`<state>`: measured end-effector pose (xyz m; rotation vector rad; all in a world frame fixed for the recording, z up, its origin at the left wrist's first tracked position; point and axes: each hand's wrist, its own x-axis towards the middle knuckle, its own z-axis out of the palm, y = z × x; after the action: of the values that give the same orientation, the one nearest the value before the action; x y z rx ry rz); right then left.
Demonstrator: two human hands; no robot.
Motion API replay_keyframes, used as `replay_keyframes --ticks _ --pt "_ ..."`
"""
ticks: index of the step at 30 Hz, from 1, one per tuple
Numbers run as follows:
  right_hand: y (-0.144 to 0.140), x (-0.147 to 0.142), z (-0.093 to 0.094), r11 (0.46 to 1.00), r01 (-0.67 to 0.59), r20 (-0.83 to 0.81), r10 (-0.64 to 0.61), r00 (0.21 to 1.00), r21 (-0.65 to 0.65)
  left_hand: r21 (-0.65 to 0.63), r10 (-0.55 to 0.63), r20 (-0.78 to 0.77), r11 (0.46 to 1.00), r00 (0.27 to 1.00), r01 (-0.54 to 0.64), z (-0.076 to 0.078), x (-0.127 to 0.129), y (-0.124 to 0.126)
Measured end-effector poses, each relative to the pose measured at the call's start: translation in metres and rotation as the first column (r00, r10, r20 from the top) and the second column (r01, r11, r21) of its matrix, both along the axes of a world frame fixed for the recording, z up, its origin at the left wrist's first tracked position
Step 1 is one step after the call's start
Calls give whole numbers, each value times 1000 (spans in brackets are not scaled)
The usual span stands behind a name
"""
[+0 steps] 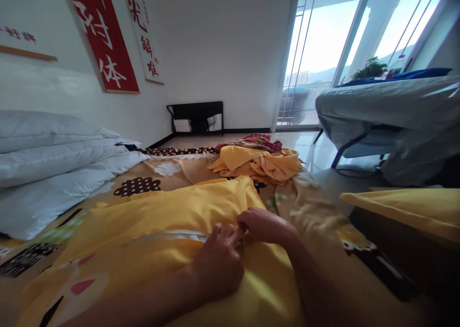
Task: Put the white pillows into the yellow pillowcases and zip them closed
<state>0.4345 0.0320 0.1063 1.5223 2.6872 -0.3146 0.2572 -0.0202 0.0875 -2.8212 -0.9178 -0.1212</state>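
A yellow pillowcase (154, 205) with a cartoon face printed at its lower left lies across the bed in front of me. Through a long slit in it shows a strip of white pillow (179, 234). My left hand (221, 260) is closed on the cloth at the right end of this slit. Right beside it, my right hand (264, 225) pinches the same edge, the two hands touching or nearly so. What exactly sits between the fingertips, cloth alone or a zipper pull, is hidden.
White pillows (53, 162) are stacked at the left. Crumpled yellow cloth (257, 162) and a red plaid cloth (251, 141) lie at the bed's far end. Another yellow piece (406, 209) is at the right, and a plastic-covered table (381, 104) stands near the window.
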Motion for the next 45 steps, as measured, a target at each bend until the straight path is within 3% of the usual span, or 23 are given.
replay_keyframes --ticks 9,11,14,16,18,22,27,31,37,45 --pt "0 4 6 999 -33 -26 33 999 16 -118 -35 99 992 994 47 -4 3 -3" --pt "-1 6 7 999 -37 -55 39 998 36 -241 72 225 970 972 -16 -4 3 3" --pt "-1 9 8 997 -26 -79 32 996 67 -452 308 417 887 855 -99 -2 5 20" --pt "-2 10 9 997 -19 -94 26 995 81 -525 375 429 844 822 -111 1 7 31" --pt "-2 12 8 995 -17 -110 27 994 96 -547 393 349 823 851 -156 4 11 37" --pt "-1 12 6 993 -25 -114 38 993 115 -484 413 207 831 887 -274 10 21 38" --pt "-1 12 7 991 -31 -88 42 995 130 -431 398 118 846 910 -314 17 28 33" --pt "-1 13 6 989 -35 -84 47 995 141 -361 378 61 871 924 -333 12 28 35" --pt "2 16 1 986 -30 -107 48 993 165 -210 232 36 953 972 -220 3 26 40" --pt "6 18 -3 990 -23 -126 40 991 138 -157 115 -63 980 991 -124 6 25 39"
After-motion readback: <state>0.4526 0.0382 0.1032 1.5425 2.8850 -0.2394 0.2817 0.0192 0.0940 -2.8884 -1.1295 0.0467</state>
